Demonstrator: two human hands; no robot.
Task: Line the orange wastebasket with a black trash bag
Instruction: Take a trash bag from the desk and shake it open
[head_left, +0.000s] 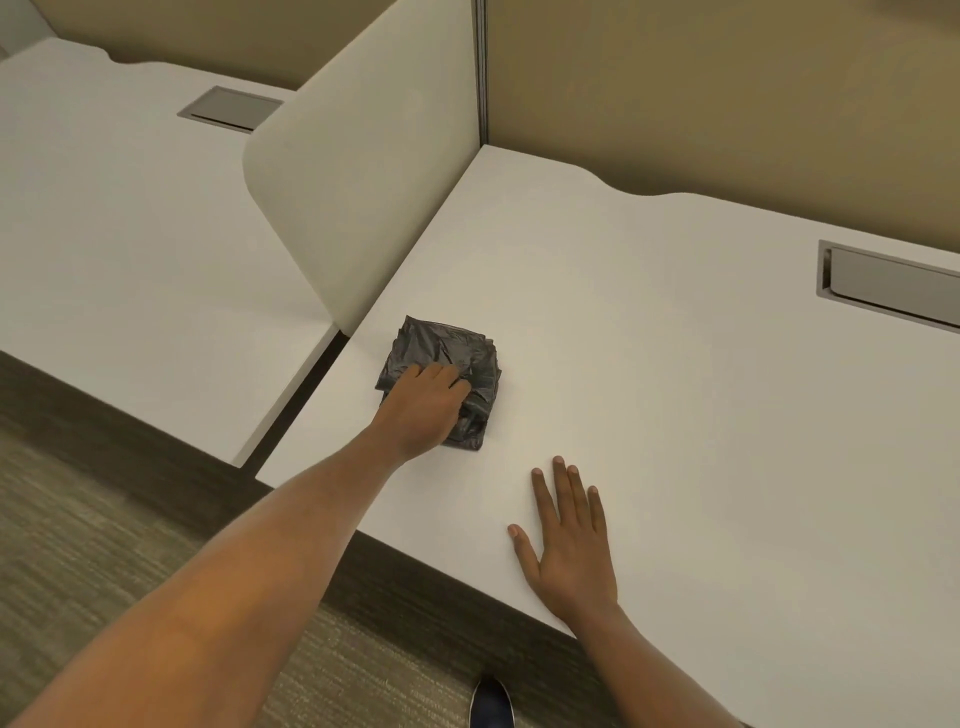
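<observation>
At the far left, a neighbouring white desk (130, 218) with a grey cable hatch (228, 108) was seen, bare on its visible surface. It was separated from the main desk (675, 389) by a rounded, off-white divider panel (363, 182) that stood upright along the main desk's left edge, with a narrow dark gap below it between the two tops.

Just right of the divider's near end, a folded black trash bag (457, 345) was lying on the main desk, close to its left edge. The left hand (423, 402) was laid over the near part of the bag, its fingers curled into the crumpled plastic; whether the bag was truly pinched or only pressed could not be told. The grasp was judged to be the pick-up that must come before any unfolding.

Further right and nearer, the right hand (569, 540) was spread flat and open on the bare desk top, holding nothing, probably as a brace during the reach.

Beyond the hands, the desk was clear to the right, up to a second recessed hatch (893, 288) near the right border. Ample room was left for shaking the bag out. Along the near edge, carpet (104, 519) and the toe of a dark shoe (491, 701) were visible. The orange wastebasket was nowhere in view, so lining was judged not yet begun.
</observation>
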